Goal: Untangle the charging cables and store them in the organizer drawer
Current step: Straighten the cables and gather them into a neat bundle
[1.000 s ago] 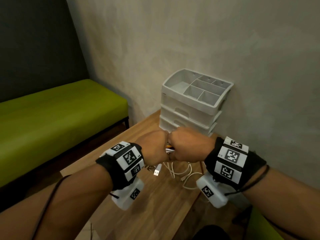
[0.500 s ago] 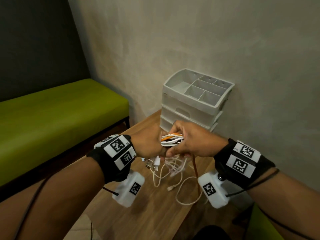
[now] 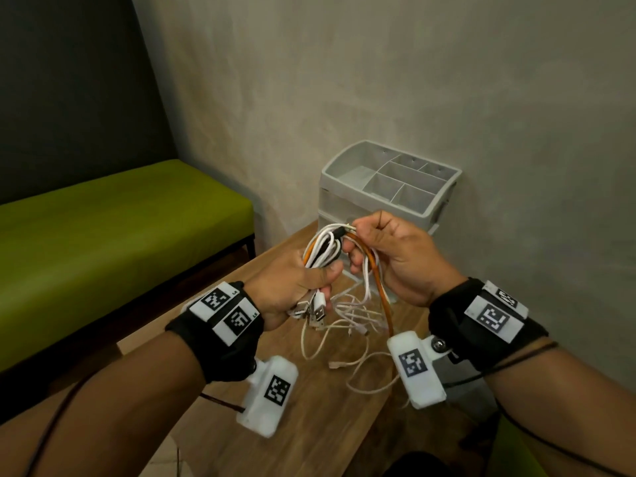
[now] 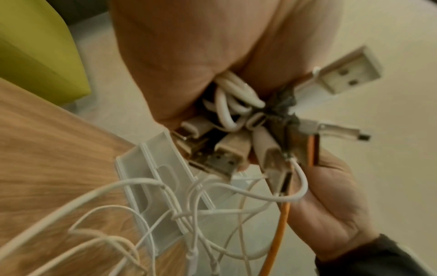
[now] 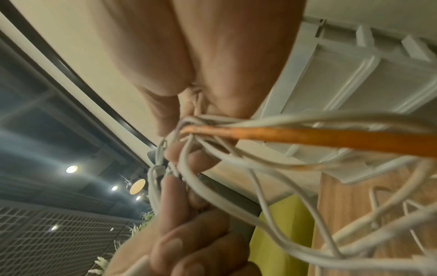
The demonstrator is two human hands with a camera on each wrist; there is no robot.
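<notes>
A tangled bundle of white charging cables (image 3: 323, 251) with one orange cable (image 3: 382, 290) is held up above the wooden table (image 3: 309, 418). My left hand (image 3: 303, 280) grips the bundle, with several USB plugs (image 3: 315, 309) sticking out below the fist, the plugs (image 4: 227, 155) close up in the left wrist view. My right hand (image 3: 385, 249) pinches cable strands at the top of the bundle, the orange cable (image 5: 319, 136) running past its fingers. Loose white loops (image 3: 347, 325) hang down onto the table. The grey organizer (image 3: 389, 187) with closed drawers stands against the wall behind the hands.
A green bench (image 3: 103, 235) runs along the left beside the table. The organizer's top tray (image 3: 430, 173) has several empty compartments. The plaster wall (image 3: 413, 80) is close behind it. The table's front edge lies near my forearms.
Both hands have risen from the table and moved apart, lifting the bundle. The right hand went from a fist against the left to pinching strands at the top. More cable now hangs free.
</notes>
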